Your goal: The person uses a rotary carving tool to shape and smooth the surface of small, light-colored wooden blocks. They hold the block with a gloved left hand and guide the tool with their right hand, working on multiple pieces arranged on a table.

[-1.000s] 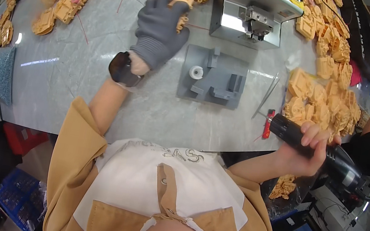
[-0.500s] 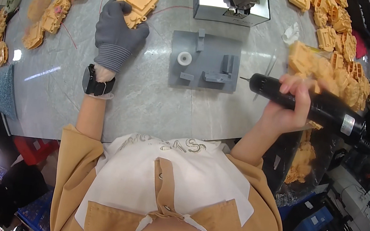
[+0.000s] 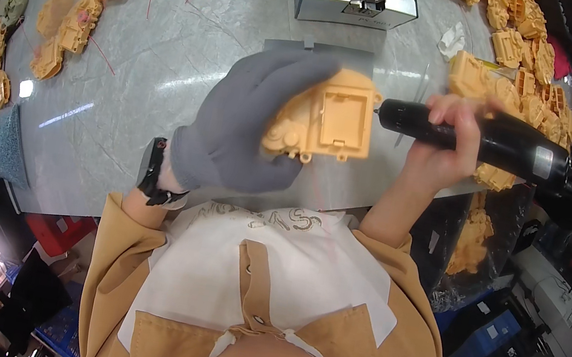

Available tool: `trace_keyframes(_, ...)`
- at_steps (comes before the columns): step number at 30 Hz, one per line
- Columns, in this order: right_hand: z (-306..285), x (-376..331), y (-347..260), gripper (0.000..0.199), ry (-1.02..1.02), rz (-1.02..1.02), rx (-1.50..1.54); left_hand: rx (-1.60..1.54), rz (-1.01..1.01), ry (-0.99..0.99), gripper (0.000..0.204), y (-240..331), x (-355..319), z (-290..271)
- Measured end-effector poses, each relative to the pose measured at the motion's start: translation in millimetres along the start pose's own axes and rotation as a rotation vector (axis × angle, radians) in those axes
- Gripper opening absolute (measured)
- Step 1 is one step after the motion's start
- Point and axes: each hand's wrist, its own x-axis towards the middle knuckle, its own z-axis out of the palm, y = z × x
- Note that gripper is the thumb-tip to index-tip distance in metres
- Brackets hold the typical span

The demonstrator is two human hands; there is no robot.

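An orange plastic housing (image 3: 345,124) sits in the gloved left grip (image 3: 247,114), which is closed around its left side. To its right, the bare right grip (image 3: 450,135) wraps a black power screwdriver (image 3: 517,148), nose beside the housing; contact cannot be told. Beyond the left grip, a gray fixture (image 3: 359,60), partly hidden, lies on the table (image 3: 129,93).

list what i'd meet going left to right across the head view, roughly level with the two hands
Bluish bag → black watch → gloved left hand → yellow-orange housing → front end of the black power driver → bare right hand
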Motion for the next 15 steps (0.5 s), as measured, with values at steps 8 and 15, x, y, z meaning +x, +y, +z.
trace_keyframes(8, -11, 1, -6, 0.038, 0.024, 0.008, 0.004, 0.267, 0.049, -0.037, 0.072, -21, 15, 4)
trace_keyframes(15, -6, 0, -4, 0.037, 0.001, 0.005, 0.009, 0.406, 0.043, -0.182, 0.071, -27, 25, 10)
